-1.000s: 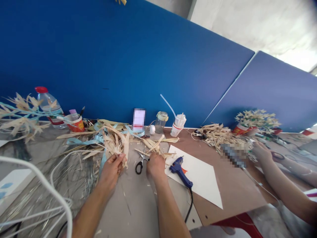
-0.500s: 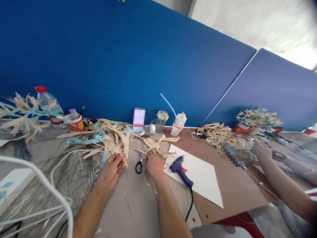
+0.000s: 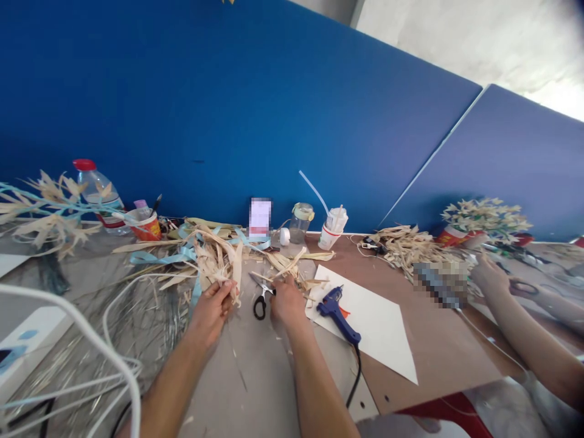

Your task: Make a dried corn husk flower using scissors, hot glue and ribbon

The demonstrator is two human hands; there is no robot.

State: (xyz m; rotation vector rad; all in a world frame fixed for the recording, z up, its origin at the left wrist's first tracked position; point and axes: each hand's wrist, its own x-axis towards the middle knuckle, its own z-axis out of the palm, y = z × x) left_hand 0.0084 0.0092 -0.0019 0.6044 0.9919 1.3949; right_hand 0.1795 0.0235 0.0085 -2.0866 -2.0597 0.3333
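My left hand [image 3: 213,311] is closed in a pinch on a pale dried husk piece [image 3: 227,285], in front of a heap of dried husk strips [image 3: 219,252]. A thin dark wire [image 3: 239,371] runs below this hand; whether it joins the held piece I cannot tell. My right hand [image 3: 289,302] reaches down to a smaller pile of husk scraps [image 3: 303,277], its fingertips largely hidden. Just left of it lie black-handled scissors [image 3: 260,304], blades pointing away. A blue glue gun [image 3: 338,313] rests on a white sheet [image 3: 387,328] to the right.
Pale blue ribbon [image 3: 159,258], a phone [image 3: 260,216], a jar [image 3: 301,224] and a paper cup [image 3: 330,236] stand or lie along the blue partition [image 3: 228,109]. White cables [image 3: 109,347] loop at left. A co-worker's hand [image 3: 490,277] is at the far right.
My right hand's fingers have shifted slightly forward and right, onto the husk scraps. My left hand keeps its pinch. The whole view has drifted a little.
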